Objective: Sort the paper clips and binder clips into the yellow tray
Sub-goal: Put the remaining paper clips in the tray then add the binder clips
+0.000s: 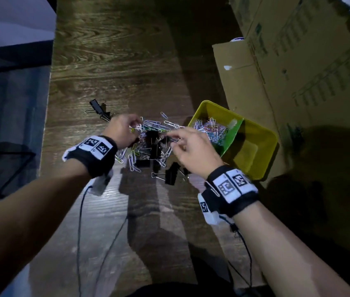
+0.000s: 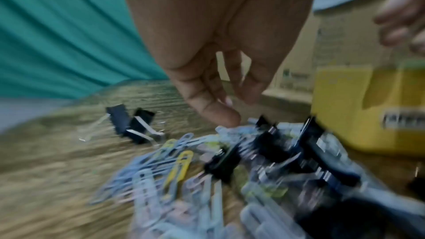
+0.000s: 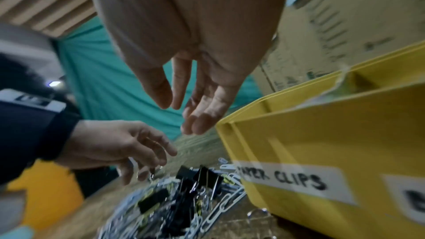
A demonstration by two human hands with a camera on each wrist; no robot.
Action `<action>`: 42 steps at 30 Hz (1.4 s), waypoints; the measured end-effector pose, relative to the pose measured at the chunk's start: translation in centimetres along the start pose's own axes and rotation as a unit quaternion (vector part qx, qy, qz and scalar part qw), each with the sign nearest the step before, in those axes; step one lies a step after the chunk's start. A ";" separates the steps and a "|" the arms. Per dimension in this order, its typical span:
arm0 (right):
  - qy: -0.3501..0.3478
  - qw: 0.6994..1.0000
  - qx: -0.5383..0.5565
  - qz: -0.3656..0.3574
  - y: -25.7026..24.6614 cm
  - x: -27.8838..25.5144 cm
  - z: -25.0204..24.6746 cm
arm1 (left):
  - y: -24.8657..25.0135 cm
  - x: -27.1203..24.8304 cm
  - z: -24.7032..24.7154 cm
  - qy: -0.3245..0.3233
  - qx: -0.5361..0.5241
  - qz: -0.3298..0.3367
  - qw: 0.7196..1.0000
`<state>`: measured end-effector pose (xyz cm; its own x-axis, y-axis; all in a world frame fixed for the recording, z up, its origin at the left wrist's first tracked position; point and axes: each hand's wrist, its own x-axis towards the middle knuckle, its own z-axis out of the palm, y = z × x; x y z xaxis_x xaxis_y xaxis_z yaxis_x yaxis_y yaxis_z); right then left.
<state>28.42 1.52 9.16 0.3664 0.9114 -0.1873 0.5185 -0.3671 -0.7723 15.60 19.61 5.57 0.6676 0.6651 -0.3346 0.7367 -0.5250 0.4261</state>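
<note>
Both hands hang over a mixed pile [image 1: 148, 144] of paper clips and black binder clips on the wooden table [image 1: 109, 61]. The left hand [image 1: 124, 130] has fingers loosely curled at the pile's far left edge; it may be pinching a paper clip, but blur hides this. The right hand [image 1: 191, 151] is relaxed, fingers spread, holding nothing. The yellow tray [image 1: 262, 159] stands just right of the pile, with paper clips [image 1: 210, 127] in its far compartment. Two binder clips [image 1: 99, 109] lie apart, far left.
</note>
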 end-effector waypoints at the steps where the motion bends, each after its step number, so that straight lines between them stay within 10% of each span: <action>1: -0.030 0.999 -0.042 -0.006 -0.2 0.8 0.9 | -1.2 -0.1 0.2 -0.042 0.069 0.007 0.997; 10: -0.180 0.919 -0.349 0.018 -0.4 6.5 6.7 | -3.6 -0.5 3.1 -0.073 0.103 0.034 0.991; 27: -0.104 0.980 -0.162 0.053 1.7 5.8 8.3 | -2.2 5.4 -1.1 0.050 0.172 0.065 0.982; 35: -0.062 0.981 -0.174 0.057 2.6 4.3 8.5 | -3.3 1.1 2.6 -0.091 0.077 0.167 0.979; 42: -0.054 0.985 -0.156 0.054 2.4 3.9 8.4 | -3.8 0.3 4.0 -0.069 0.053 0.176 0.981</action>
<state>24.60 5.77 1.45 0.3568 0.8722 -0.3345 0.6995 -0.4868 -0.5232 13.46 19.65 0.49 0.8853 0.3583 -0.2964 0.4602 -0.7664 0.4481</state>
